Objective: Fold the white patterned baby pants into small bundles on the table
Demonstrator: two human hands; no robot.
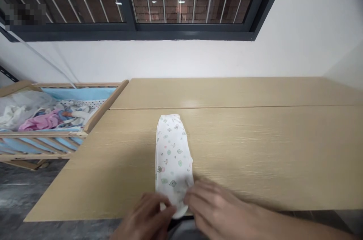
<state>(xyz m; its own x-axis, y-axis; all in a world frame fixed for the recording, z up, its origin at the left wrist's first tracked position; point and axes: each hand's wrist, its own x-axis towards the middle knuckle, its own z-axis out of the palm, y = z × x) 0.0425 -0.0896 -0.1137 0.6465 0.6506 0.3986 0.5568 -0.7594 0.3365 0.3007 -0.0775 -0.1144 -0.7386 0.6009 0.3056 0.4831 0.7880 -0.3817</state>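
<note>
Our left hand (143,217), our right hand (215,209), fingers (195,196) touching a folded white baby garment (172,156), grip unclear, table (255,149) beneath the fingers

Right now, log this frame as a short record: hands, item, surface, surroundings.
left hand: at the near end of the cloth, touching it
right hand: on the same end, slightly blurred
item: folded white printed cloth, lying lengthwise
surface: light wood-grain table, seam across it
left of table: wooden crib holding clothes, including a pink garment
ahead: barred window set in a white wall
</note>
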